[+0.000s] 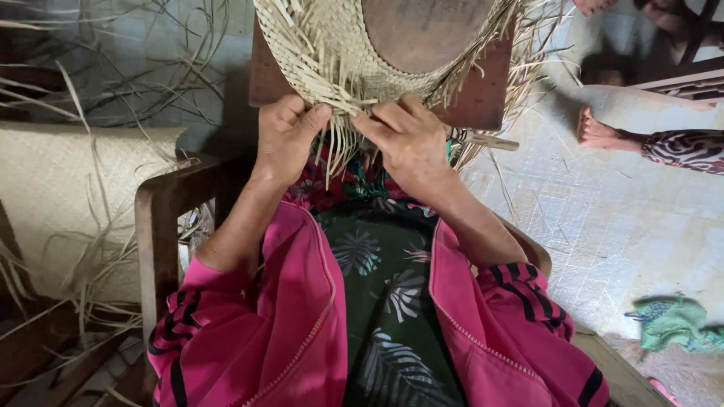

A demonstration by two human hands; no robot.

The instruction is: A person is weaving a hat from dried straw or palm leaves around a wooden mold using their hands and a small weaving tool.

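A half-woven straw hat [332, 45] rests over a round wooden block [426, 30] on a brown wooden stand [483, 98] in front of me. Loose straw strips hang from its woven edge. My left hand [285, 136] pinches strips at that edge between thumb and fingers. Just to its right, my right hand [407, 139] grips neighbouring strips, the two hands almost touching. Pink sleeves with black stripes cover both my arms, above a dark leaf-patterned skirt.
A woven straw mat [60, 196] and scattered straw strips [113, 83] lie at the left. A wooden chair arm [162, 226] stands beside my left elbow. Another person's foot [599, 132] and patterned leg are at the upper right. A green cloth [675, 324] lies on the concrete floor [603, 234].
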